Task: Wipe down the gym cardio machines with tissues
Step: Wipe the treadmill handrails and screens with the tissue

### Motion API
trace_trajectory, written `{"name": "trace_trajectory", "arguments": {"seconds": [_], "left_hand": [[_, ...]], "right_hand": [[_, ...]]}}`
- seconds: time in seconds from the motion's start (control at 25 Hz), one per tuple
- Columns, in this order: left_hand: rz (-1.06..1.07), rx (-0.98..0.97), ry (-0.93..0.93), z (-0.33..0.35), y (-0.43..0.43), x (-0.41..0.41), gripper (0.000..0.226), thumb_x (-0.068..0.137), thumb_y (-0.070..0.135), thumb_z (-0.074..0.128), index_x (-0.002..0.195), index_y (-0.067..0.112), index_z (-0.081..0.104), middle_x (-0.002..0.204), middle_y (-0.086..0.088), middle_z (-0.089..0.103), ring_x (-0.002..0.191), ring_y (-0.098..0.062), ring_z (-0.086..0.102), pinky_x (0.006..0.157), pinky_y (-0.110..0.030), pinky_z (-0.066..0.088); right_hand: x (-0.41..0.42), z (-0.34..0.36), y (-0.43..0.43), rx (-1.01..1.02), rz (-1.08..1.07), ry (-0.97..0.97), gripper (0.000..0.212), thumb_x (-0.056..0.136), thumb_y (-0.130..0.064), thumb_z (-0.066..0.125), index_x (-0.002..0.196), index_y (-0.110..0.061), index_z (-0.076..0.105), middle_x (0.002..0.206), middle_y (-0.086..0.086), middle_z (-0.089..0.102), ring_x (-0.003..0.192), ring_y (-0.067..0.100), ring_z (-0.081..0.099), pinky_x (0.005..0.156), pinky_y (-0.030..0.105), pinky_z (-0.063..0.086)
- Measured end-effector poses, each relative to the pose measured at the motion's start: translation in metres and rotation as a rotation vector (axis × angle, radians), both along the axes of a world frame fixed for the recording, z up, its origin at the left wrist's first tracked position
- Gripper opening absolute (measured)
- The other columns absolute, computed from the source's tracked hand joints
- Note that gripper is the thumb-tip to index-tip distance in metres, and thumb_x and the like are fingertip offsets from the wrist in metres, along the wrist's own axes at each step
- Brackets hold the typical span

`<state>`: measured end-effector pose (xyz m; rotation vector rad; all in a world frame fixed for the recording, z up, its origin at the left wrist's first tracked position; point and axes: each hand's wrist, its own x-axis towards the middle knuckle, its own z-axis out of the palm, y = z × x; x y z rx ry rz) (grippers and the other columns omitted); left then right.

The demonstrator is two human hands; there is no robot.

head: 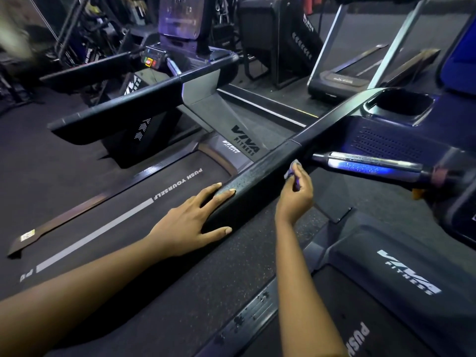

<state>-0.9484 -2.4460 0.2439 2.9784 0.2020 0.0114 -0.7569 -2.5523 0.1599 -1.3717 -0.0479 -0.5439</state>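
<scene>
head view: right hand [296, 194] pinches the tissue [292, 171] on the treadmill handrail [257, 173], left hand [190, 222] flat and spread; best to press evenly along its droplets.

Speckled rubber floor [226, 274], cluttered equipment racks [85, 45] far left

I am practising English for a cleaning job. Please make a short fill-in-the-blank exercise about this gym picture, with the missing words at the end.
1. The right hand holds a ____ at the side of the black handrail.
2. The left hand rests flat on the handrail and holds ____.
3. White letters on the treadmill belt read PUSH ____.
Missing words: tissue; nothing; YOURSELF.
</scene>
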Motion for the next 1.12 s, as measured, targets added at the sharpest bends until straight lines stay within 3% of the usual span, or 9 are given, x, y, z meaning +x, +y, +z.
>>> {"name": "trace_trajectory", "arguments": {"seconds": [0.24,0.4,0.48,0.6,0.72,0.8,0.92,1.04,1.12], "left_hand": [[0.001,0.002,-0.009,-0.003,0.001,0.001,0.077,0.070,0.091,0.011,0.137,0.063,-0.015,0.156,0.015,0.004,0.139,-0.015,0.030,0.100,-0.045,0.044],[-0.004,0.017,-0.014,-0.002,0.001,0.000,0.077,0.071,0.090,0.011,0.138,0.061,-0.013,0.156,0.016,0.004,0.138,-0.015,0.031,0.098,-0.043,0.046],[-0.003,0.025,-0.007,-0.001,0.000,0.001,0.077,0.072,0.088,0.012,0.139,0.060,-0.014,0.156,0.016,0.002,0.138,-0.014,0.030,0.098,-0.042,0.046],[-0.010,0.018,-0.011,-0.002,0.001,0.001,0.076,0.073,0.086,0.015,0.139,0.061,-0.013,0.156,0.016,0.002,0.139,-0.013,0.029,0.098,-0.042,0.046],[-0.010,0.020,-0.015,-0.002,0.001,0.000,0.076,0.071,0.088,0.011,0.138,0.061,-0.014,0.155,0.016,0.003,0.139,-0.014,0.029,0.098,-0.042,0.046],[-0.010,0.032,-0.015,-0.001,0.001,0.001,0.077,0.069,0.090,0.008,0.137,0.062,-0.017,0.155,0.016,0.002,0.139,-0.014,0.029,0.097,-0.042,0.047],[-0.011,0.036,-0.005,-0.001,0.000,0.000,0.076,0.071,0.087,0.013,0.136,0.062,-0.018,0.155,0.016,0.002,0.139,-0.015,0.029,0.098,-0.041,0.046],[-0.009,0.031,-0.013,-0.003,0.001,0.001,0.076,0.072,0.086,0.014,0.137,0.062,-0.016,0.156,0.015,0.004,0.139,-0.015,0.029,0.099,-0.041,0.046],[-0.017,0.012,-0.024,-0.003,0.002,0.001,0.075,0.071,0.089,0.010,0.137,0.063,-0.015,0.156,0.014,0.006,0.139,-0.016,0.030,0.099,-0.043,0.045]], "right_hand": [[-0.094,-0.019,0.013,0.012,0.091,-0.078,0.034,0.076,0.020,0.059,0.102,0.000,0.067,0.103,0.008,0.065,0.100,0.000,0.060,0.087,0.019,0.050],[-0.073,-0.023,0.008,0.203,0.105,0.073,0.037,0.078,0.018,0.057,0.103,-0.007,0.066,0.097,0.012,0.068,0.090,0.012,0.065,0.081,0.031,0.054],[-0.041,-0.020,0.004,0.275,0.063,0.208,0.037,0.081,0.017,0.054,0.105,-0.009,0.066,0.097,0.014,0.069,0.084,0.001,0.064,0.078,0.023,0.051],[-0.032,-0.016,0.008,0.169,-0.002,0.241,0.030,0.081,0.013,0.057,0.103,-0.004,0.068,0.100,0.010,0.069,0.084,-0.016,0.058,0.080,0.009,0.046],[-0.066,-0.026,0.013,0.159,0.056,0.227,0.029,0.082,0.013,0.057,0.106,0.001,0.066,0.100,0.009,0.066,0.091,-0.004,0.059,0.081,0.008,0.046],[-0.098,-0.031,0.016,0.230,0.173,0.292,0.030,0.082,0.014,0.056,0.106,-0.002,0.065,0.101,0.012,0.066,0.092,0.006,0.061,0.082,0.015,0.050],[-0.126,-0.034,0.010,0.314,0.296,0.303,0.031,0.082,0.016,0.056,0.099,-0.006,0.068,0.089,0.000,0.069,0.084,0.003,0.064,0.076,0.018,0.050],[-0.091,-0.023,-0.005,0.192,0.177,0.138,0.031,0.082,0.013,0.058,0.107,-0.003,0.066,0.096,0.017,0.070,0.086,0.016,0.066,0.074,0.015,0.050],[-0.048,-0.006,-0.008,0.112,0.084,0.056,0.031,0.082,0.011,0.057,0.107,-0.003,0.066,0.104,0.013,0.068,0.093,0.015,0.065,0.081,0.013,0.049]]}}
